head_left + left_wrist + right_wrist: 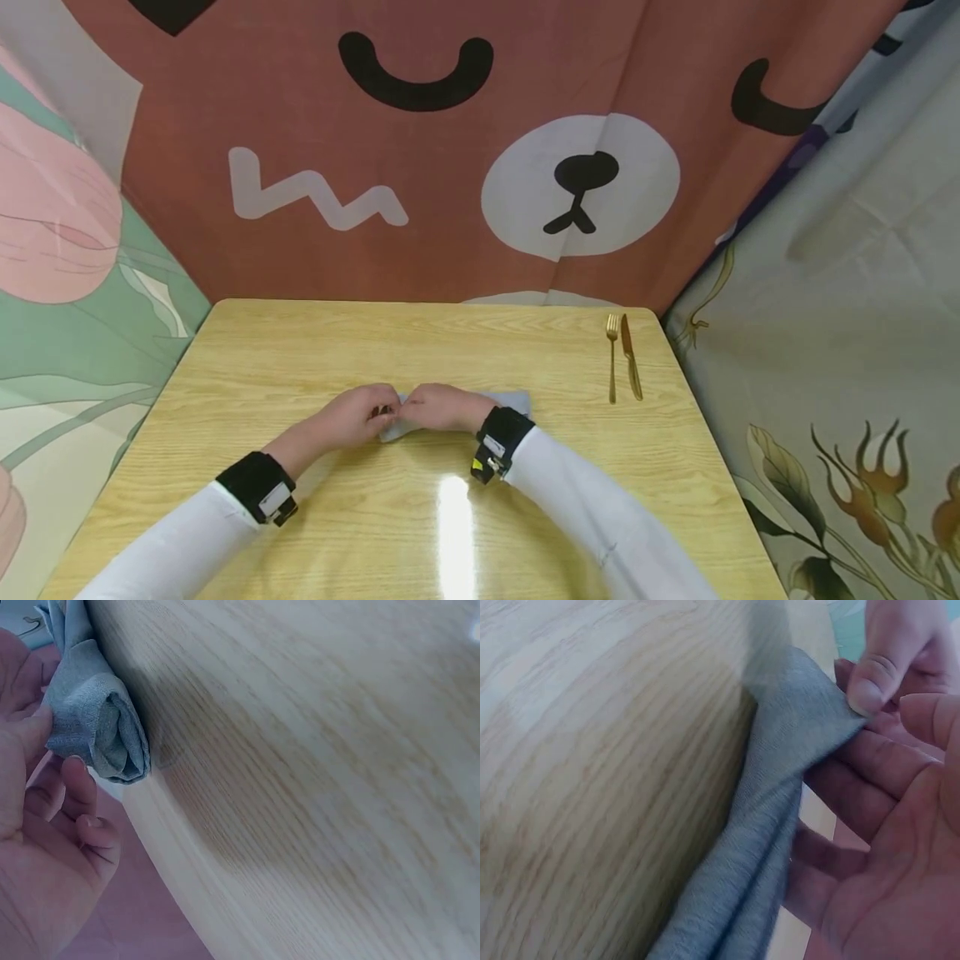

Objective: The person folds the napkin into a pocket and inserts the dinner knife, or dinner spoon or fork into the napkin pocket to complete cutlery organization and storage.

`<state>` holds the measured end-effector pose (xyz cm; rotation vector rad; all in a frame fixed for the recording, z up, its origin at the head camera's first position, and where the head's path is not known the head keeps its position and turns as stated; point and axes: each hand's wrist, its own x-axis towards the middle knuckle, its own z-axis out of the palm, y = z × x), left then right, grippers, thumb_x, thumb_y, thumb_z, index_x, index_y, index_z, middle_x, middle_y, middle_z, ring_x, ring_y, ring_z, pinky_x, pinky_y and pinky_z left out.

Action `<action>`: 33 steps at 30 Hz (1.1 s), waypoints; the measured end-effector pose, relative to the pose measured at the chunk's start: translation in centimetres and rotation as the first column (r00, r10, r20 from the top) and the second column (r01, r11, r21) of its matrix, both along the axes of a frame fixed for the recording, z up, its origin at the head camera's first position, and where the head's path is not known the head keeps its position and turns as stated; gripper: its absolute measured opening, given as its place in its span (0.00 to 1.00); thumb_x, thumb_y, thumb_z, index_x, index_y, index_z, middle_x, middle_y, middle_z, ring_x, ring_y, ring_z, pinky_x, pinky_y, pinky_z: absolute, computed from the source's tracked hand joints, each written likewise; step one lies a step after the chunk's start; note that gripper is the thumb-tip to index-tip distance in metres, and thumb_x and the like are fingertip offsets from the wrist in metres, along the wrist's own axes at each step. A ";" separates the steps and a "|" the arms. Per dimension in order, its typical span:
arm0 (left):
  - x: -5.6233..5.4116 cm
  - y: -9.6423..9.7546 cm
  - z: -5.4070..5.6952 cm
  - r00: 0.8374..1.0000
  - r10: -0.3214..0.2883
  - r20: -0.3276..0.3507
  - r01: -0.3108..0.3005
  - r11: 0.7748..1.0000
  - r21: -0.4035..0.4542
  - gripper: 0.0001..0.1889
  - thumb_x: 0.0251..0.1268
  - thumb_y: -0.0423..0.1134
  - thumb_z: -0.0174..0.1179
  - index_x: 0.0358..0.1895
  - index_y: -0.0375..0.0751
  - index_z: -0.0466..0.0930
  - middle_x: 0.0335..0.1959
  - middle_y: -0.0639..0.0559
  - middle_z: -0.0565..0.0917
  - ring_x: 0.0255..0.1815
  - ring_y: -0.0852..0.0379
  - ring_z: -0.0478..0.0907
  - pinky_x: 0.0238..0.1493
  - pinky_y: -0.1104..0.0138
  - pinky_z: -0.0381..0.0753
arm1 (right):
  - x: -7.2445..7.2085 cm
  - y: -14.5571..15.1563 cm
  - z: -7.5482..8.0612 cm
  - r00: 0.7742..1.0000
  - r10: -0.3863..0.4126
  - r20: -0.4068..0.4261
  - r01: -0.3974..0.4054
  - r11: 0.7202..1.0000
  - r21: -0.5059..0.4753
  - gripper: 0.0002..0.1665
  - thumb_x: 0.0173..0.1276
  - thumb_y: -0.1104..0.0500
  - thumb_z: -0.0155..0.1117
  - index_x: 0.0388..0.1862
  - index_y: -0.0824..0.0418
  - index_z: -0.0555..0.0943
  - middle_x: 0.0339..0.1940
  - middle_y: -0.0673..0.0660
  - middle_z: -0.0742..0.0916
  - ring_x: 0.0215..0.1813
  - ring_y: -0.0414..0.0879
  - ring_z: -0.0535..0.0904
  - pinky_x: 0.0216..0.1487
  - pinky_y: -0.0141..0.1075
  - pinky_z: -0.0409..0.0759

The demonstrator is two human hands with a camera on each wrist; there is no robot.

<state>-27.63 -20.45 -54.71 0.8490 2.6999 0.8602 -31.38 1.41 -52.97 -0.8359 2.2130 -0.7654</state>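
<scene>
A grey-blue cloth napkin [516, 402], rolled and folded into a narrow strip, lies across the middle of the table. At its left end my left hand [362, 419] pinches the cloth between thumb and fingers. The left wrist view shows the rolled end of the napkin [101, 720] beside the left thumb, its layers spiralled. My right hand [442, 407] meets the left hand there, its fingers curled behind the napkin [780, 750]. In the right wrist view the right thumb [922, 712] stands off the cloth, while the left thumb presses a pointed corner.
A gold fork [612, 358] and a gold knife [632, 357] lie side by side at the table's back right. The wooden table [315, 342] has printed curtains [300, 250] behind it and at both sides. Black camera straps circle both wrists.
</scene>
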 end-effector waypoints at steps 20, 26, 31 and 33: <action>-0.8 -0.1 -1.0 0.990 0.022 0.138 -0.017 0.999 -0.037 0.06 0.79 0.45 0.56 0.39 0.56 0.79 0.29 0.62 0.78 0.27 0.64 0.73 0.32 0.69 0.73 | 0.2 1.3 -0.5 0.982 -0.043 0.182 0.061 0.994 -0.093 0.28 0.78 0.34 0.51 0.70 0.43 0.66 0.54 0.53 0.82 0.53 0.46 0.77 0.55 0.41 0.74; -1.3 0.4 -1.7 0.986 0.030 0.162 -0.027 0.999 -0.021 0.07 0.78 0.45 0.59 0.36 0.55 0.78 0.27 0.61 0.76 0.28 0.63 0.72 0.32 0.69 0.71 | 0.8 2.5 -1.0 0.994 -0.031 0.109 0.042 0.995 -0.092 0.25 0.80 0.42 0.53 0.70 0.49 0.67 0.37 0.49 0.81 0.37 0.40 0.74 0.46 0.35 0.73; -1.6 0.6 -2.2 0.981 0.064 0.181 -0.059 0.998 -0.037 0.08 0.77 0.46 0.59 0.35 0.55 0.78 0.27 0.60 0.76 0.29 0.62 0.72 0.33 0.68 0.71 | 1.7 3.6 -1.5 0.999 0.014 0.051 -0.008 0.993 -0.115 0.19 0.81 0.48 0.54 0.64 0.51 0.69 0.47 0.50 0.88 0.44 0.37 0.82 0.50 0.32 0.78; -1.7 0.7 -2.3 0.978 0.080 0.192 -0.075 0.997 -0.036 0.08 0.77 0.45 0.59 0.35 0.53 0.78 0.27 0.59 0.76 0.29 0.61 0.72 0.33 0.68 0.70 | 2.0 4.0 -1.5 0.999 0.049 0.002 -0.048 0.993 -0.106 0.18 0.81 0.48 0.54 0.64 0.50 0.69 0.60 0.53 0.87 0.59 0.39 0.83 0.60 0.33 0.79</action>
